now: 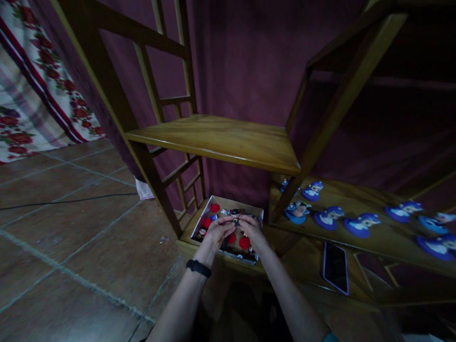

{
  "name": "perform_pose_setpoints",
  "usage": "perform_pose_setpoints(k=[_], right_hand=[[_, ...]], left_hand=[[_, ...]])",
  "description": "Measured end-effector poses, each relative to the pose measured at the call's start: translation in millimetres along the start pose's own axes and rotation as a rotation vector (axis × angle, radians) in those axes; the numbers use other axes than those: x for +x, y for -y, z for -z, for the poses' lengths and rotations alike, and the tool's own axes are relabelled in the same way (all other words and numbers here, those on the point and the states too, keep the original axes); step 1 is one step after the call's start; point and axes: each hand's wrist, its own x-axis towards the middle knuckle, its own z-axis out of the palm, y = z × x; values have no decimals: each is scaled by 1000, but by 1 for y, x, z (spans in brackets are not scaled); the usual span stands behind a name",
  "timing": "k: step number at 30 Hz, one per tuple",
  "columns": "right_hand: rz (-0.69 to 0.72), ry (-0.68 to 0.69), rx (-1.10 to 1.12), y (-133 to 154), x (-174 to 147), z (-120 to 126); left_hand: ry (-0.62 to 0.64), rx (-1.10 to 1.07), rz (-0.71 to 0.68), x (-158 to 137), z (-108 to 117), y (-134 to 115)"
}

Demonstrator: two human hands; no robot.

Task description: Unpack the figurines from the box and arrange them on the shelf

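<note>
A small dark-haired figurine (235, 215) is held upright between the fingertips of my left hand (220, 231) and my right hand (251, 228). Both hands are closed on it from opposite sides, above an open cardboard box (257, 212). Inside the box lie several red discs, one of them a red disc (244, 242) below my right hand, and more small figurines, such as a figurine (201, 233) at the left. My hands and wrists hide part of the box's contents.
The box sits on the low shelf of a wooden stand, under a wooden shelf board (221, 137). Several blue-and-white figurines, including one figurine (362, 224), stand on a shelf to the right. Below them lies a phone (335, 268). A dark cable (71, 203) crosses the tiled floor.
</note>
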Motion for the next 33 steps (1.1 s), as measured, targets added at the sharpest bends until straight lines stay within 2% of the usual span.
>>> perform_pose_setpoints(k=[2,6,13,19,24,27,33], right_hand=[[0,7,46,2,0,0],[25,17,-19,2,5,0],[71,47,-70,0,10,1],[-38,72,41,4,4,1],[-103,77,169,8,0,-1],[-135,75,215,9,-1,-1],[-170,71,267,9,-2,0]], left_hand=[[-1,6,-22,-1,-2,-1],[-1,33,-59,1,-3,1],[31,168,-218,6,-2,6],[24,167,-245,3,-2,5],[43,244,-243,5,-1,6],[18,290,-289,9,2,9],[72,533,-390,16,7,11]])
